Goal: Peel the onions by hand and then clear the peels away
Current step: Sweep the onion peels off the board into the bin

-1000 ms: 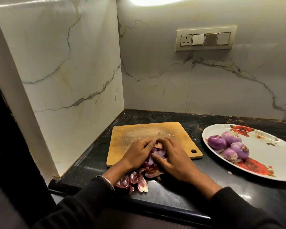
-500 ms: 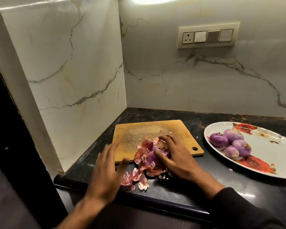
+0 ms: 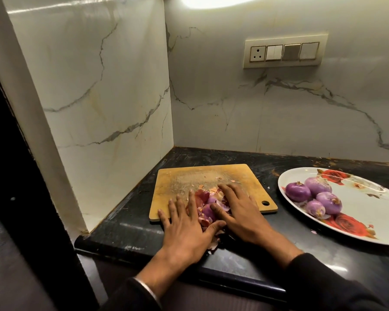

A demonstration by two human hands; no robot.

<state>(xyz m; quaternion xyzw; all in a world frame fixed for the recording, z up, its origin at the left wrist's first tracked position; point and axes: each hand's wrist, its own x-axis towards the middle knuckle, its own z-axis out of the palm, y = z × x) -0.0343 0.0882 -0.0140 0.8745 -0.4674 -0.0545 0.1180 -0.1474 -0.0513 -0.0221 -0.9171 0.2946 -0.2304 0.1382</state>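
Fingers spread flat, the left hand (image 3: 184, 223) and right hand (image 3: 240, 212) hem in the peels (image 3: 206, 209) at the cutting board's (image 3: 211, 176) near edge, seemingly to gather them. Peeled onions (image 3: 314, 196) sit apart on the plate (image 3: 368, 203), tabletop (image 3: 234, 157) right.

Peels (image 3: 206, 206) heaped on board; peeled onions (image 3: 314, 197) plated.

peels (image 3: 206, 206) partly under hands, plate (image 3: 366, 199) apparently cut off right
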